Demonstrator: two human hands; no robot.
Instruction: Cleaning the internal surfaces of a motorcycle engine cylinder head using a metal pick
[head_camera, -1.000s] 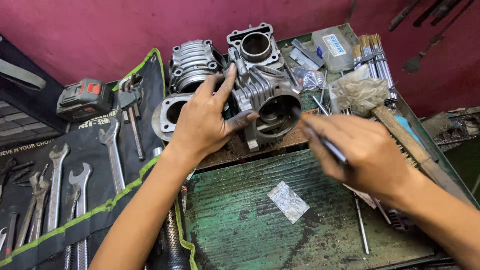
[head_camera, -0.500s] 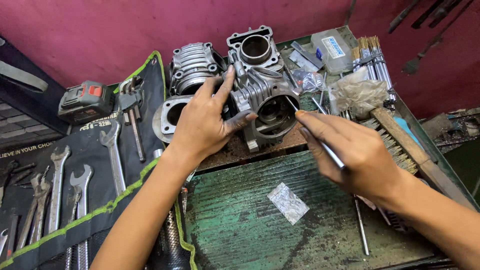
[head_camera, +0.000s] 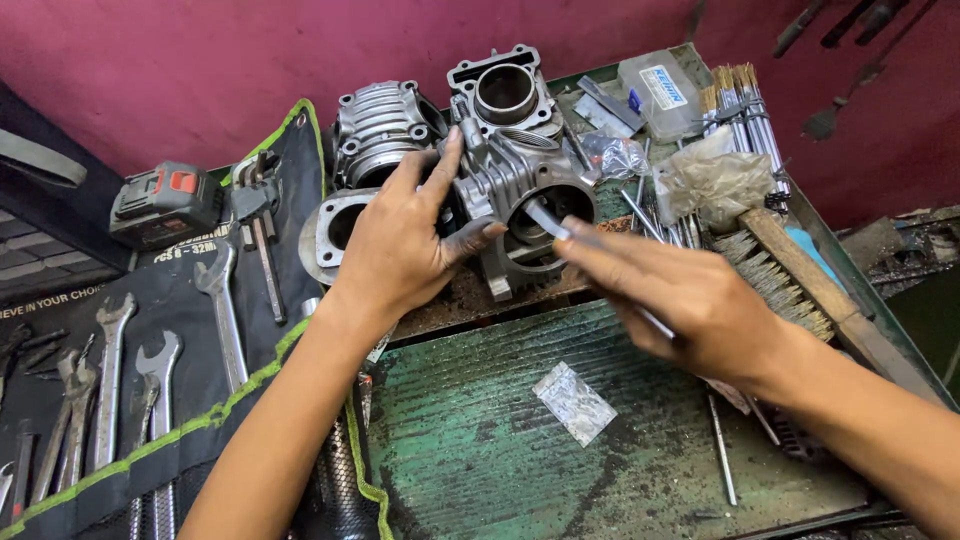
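The left hand is spread over a grey metal engine cylinder that lies on its side near the back of the green surface, fingers draped across its ribbed top and the thumb pressed against the rim of its round opening. The right hand is closed around a thin metal tool, pinched between fingers and thumb, with its tip reaching into that opening. Just behind the cylinder stands a second cylinder block with its bore facing up, and to the left sits a ribbed engine cover. A small foil packet lies on the surface near the wrists. A wire brush with a wooden handle lies at the right, beside a crumpled plastic bag. Wrenches rest in a dark tool roll at the left, near a power tool battery.
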